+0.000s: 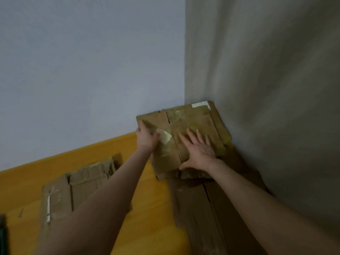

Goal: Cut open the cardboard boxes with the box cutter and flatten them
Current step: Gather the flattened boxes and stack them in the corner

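Observation:
A flattened brown cardboard box (191,124) with tape strips lies on a stack of flat cardboard in the room corner. My left hand (147,138) grips its left edge, fingers curled over the board. My right hand (199,150) rests flat on its top, fingers spread. A second flattened box (77,188) lies on the floor to the left, partly hidden by my left forearm. Darker flat cardboard (206,208) stretches along the right wall under my right arm. No box cutter shows.
The floor (152,214) is orange wood. A pale wall (82,70) stands behind and a grey wall (266,89) to the right, meeting in a corner. A dark object (2,234) shows at the lower left edge.

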The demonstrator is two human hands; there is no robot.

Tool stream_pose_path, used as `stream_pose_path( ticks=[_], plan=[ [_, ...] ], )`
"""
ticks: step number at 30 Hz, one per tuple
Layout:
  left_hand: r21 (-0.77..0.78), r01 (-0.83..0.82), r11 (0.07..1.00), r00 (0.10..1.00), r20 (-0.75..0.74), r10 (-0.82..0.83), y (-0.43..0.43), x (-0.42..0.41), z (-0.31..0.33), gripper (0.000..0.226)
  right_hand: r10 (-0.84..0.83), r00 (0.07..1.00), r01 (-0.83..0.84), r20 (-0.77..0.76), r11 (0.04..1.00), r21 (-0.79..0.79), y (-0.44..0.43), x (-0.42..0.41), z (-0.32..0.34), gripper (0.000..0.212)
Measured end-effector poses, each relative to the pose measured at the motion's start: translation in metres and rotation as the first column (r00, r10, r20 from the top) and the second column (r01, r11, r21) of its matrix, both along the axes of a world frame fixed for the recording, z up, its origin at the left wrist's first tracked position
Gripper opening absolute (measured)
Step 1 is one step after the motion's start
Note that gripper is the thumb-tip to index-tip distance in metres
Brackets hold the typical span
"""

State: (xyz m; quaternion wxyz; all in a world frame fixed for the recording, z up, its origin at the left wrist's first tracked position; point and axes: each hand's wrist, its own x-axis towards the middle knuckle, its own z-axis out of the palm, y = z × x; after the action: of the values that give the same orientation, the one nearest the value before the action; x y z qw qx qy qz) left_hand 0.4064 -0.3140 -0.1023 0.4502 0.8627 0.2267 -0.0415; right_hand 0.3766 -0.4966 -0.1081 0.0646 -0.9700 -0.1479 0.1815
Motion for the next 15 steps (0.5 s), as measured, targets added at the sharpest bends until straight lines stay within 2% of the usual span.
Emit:
stream_pose_path(
  ticks=[2, 4, 7, 9, 11, 15],
  plan=[
    [0.194, 0.267, 0.944, 0.963, -0.025, -0.268, -0.001, -0.016, -0.007, 0.084, 0.074, 0.997, -0.076, -0.030, 0.996, -0.054, 0.002, 0.005, -0.011, 0.122],
    [0.356, 0.500, 0.790, 0.865, -0.168, -0.472, 0.000, -0.030, -0.010, 0.103, 0.127, 0.990, -0.131, -0.056, 0.987, -0.090, 0.002, 0.011, -0.015, 0.118],
    [0.443, 0.693, 0.568, 0.720, -0.392, -0.573, 0.000, -0.040, -0.014, 0.123, 0.107, 0.993, -0.109, -0.048, 0.993, -0.049, -0.002, 0.029, -0.009, 0.102],
    [0.498, 0.713, 0.493, 0.699, -0.451, -0.555, -0.003, -0.039, -0.017, 0.126, 0.082, 0.996, -0.083, -0.025, 0.996, -0.015, -0.004, 0.044, -0.004, 0.095],
    [0.556, 0.671, 0.490, 0.736, -0.420, -0.532, -0.009, -0.037, -0.019, 0.117, 0.098, 0.995, -0.099, -0.033, 0.995, -0.022, -0.003, 0.047, -0.004, 0.094],
    [0.554, 0.580, 0.597, 0.806, -0.286, -0.517, -0.016, -0.031, -0.022, 0.097, 0.115, 0.993, -0.117, -0.023, 0.990, -0.073, 0.001, 0.036, -0.015, 0.103]
  ],
)
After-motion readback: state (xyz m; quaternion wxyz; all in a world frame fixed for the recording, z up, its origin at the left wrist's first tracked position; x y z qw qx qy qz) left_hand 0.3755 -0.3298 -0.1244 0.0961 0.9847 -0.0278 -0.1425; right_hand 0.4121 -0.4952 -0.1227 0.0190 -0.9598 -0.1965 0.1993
